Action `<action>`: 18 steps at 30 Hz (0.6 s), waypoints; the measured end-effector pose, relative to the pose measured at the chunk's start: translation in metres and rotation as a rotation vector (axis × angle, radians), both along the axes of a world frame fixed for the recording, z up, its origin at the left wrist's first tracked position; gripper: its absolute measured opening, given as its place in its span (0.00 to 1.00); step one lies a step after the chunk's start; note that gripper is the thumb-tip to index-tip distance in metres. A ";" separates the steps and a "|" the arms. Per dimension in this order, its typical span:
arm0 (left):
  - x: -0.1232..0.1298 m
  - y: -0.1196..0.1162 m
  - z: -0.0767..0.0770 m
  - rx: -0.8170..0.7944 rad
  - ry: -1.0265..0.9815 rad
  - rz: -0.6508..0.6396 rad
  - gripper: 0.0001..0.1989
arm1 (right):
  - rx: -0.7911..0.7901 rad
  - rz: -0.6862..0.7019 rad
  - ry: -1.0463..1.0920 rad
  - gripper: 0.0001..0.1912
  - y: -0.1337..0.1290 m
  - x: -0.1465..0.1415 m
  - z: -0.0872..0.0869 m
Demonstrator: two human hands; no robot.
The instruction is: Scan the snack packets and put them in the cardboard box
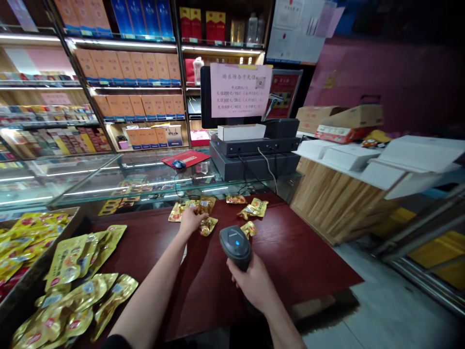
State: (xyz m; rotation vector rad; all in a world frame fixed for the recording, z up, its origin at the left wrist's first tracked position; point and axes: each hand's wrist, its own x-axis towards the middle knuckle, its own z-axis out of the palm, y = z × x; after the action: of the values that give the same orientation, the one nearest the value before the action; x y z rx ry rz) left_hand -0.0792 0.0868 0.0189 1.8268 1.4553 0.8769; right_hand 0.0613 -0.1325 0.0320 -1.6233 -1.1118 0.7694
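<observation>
My right hand [252, 281] is wrapped round the handle of a dark barcode scanner [235, 245], which has a blue light on top. Farther forward on the dark red table, my left hand [191, 222] has its fingers closed at a small gold snack packet [207, 205]; the fingertips are partly hidden among the packets. Just below those fingers lies another gold packet [208, 227], and a flatter packet [176, 212] is to their left. Beyond the scanner are a crumpled gold packet [249, 229], a larger gold packet [254, 208] and a small red-and-gold packet [236, 199].
Larger gold pouches [72, 300] are heaped at the table's left, beside a box of yellow packets [29, 242]. Behind the table stands a glass counter [145, 169] with a mouse [178, 164] and a monitor [205, 97]. White boxes [348, 157] sit on a wooden cabinet at right.
</observation>
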 end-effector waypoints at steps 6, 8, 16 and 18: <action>-0.021 -0.055 -0.002 -0.145 -0.446 -0.128 0.19 | 0.041 0.070 0.000 0.13 -0.012 -0.028 0.013; -0.027 -0.075 -0.003 -0.157 -0.548 -0.157 0.21 | 0.041 0.099 -0.003 0.13 -0.016 -0.037 0.018; -0.050 -0.127 -0.008 -0.191 -0.752 -0.091 0.26 | 0.019 0.177 0.017 0.13 -0.030 -0.067 0.021; -0.053 -0.132 -0.011 -0.217 -0.777 -0.084 0.26 | 0.011 0.185 0.015 0.13 -0.033 -0.072 0.019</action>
State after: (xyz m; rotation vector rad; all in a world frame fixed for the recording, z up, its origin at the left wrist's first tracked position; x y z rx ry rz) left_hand -0.1323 -0.0450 0.0076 1.1671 0.9202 1.1584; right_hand -0.0106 -0.1656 0.0514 -1.5173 -1.2657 0.8921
